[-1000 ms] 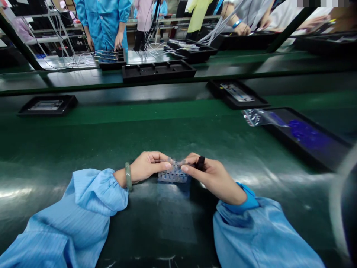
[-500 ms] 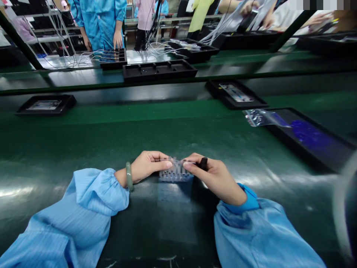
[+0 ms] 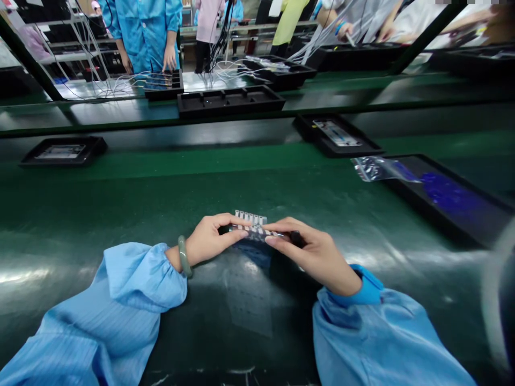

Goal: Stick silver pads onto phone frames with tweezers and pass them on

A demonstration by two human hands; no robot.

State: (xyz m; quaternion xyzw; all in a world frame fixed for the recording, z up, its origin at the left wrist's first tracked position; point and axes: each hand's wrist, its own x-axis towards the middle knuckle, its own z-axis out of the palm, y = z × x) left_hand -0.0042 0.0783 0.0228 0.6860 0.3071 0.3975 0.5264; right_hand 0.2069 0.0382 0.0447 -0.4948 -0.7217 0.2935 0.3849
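- A worker's left hand (image 3: 213,236) and right hand (image 3: 317,254) grip a small clear slotted piece (image 3: 256,231) between them above a green counter (image 3: 161,198).
- A green bangle (image 3: 184,257) circles the left wrist; a black item (image 3: 296,238), too small to identify, sits at the right hand's fingers.
- At right, a clear plastic bag (image 3: 372,169) overlaps the edge of a black tray (image 3: 422,216) containing purple material (image 3: 446,188).
- Beyond, a co-worker in blue (image 3: 142,35) stands near a black compartmented tray (image 3: 229,110).
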